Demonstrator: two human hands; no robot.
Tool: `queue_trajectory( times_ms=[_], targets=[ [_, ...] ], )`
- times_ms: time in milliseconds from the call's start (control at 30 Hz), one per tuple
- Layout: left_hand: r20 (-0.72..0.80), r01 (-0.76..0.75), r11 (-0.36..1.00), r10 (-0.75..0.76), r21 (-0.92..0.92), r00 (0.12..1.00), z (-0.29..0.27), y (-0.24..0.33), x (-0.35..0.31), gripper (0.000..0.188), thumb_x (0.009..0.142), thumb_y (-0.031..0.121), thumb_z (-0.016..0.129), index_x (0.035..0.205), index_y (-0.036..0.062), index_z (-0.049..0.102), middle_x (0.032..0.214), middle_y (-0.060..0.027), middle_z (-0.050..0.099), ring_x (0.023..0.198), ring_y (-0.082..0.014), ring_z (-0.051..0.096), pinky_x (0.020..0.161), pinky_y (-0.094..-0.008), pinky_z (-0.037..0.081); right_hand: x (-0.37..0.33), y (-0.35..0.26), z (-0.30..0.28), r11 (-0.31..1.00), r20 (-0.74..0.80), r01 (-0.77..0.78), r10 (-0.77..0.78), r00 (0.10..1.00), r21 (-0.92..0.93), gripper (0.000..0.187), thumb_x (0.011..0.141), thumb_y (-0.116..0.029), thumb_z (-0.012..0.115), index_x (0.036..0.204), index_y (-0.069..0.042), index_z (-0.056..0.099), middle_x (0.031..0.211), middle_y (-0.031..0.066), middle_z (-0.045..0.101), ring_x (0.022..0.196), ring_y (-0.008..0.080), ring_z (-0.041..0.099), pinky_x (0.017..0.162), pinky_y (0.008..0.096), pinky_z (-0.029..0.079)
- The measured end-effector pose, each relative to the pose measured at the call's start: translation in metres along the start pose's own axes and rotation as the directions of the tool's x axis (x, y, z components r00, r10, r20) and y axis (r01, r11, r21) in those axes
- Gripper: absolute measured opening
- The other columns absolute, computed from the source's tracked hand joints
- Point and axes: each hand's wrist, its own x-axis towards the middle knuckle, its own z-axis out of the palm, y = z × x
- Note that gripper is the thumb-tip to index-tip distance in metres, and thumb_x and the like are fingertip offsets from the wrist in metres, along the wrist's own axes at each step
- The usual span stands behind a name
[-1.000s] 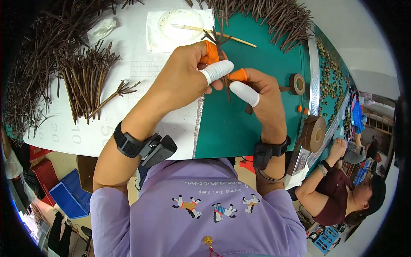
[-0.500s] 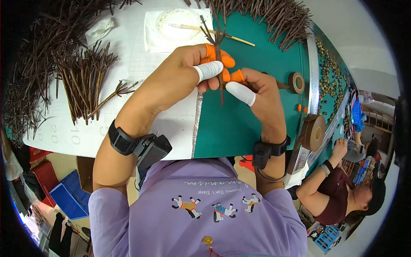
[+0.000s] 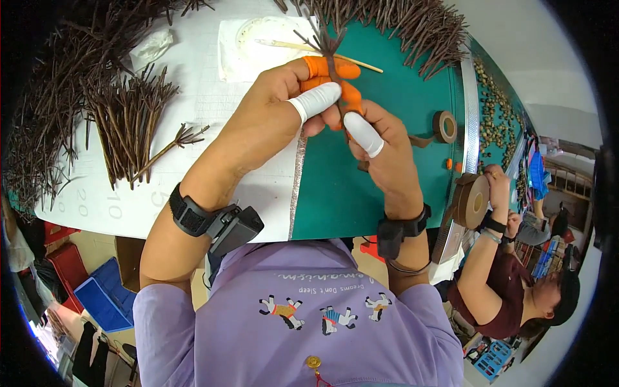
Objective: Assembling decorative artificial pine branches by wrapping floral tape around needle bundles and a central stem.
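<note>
A dark brown branched twig stands nearly upright over the green mat, its forked tips pointing away from me. My left hand is closed on its stem, with the white-covered thumb pressing against orange-covered fingers. Lower on the same stem, my right hand pinches with a white-covered thumb; its other fingertips are partly hidden. A strip of brown tape runs from behind my right hand to a small tape roll. Whether the strip touches the stem is hidden by my fingers.
Bundled twigs and one loose twig lie left; more twigs lie at the far right. A brush crosses a white dish. A larger tape roll stands by the right edge, near a co-worker's hand.
My right hand has moved left and closed in on the lower stem. The twig is slightly higher and tilted. The co-worker's hand has moved up beside the larger tape roll.
</note>
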Motion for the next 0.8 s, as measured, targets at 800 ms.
queue_trajectory(
  times_ms=[800],
  targets=[
    [-0.236,0.026,0.887,0.095,0.462,0.967,-0.0006,-0.0093,0.0013,0.017,0.082,0.013,0.057,0.086,-0.0039,0.056,0.073,-0.0061,0.058,0.060,-0.0090,0.049,0.054,-0.0220,0.041,-0.0016,-0.0010,-0.0038,0.905,-0.127,0.152,-0.218,0.968,-0.396,0.012,0.079,-0.009,0.061,0.086,0.000,0.058,0.076,-0.0029,0.054,0.066,0.0037,0.047,0.059,0.0168,0.037]
  ],
)
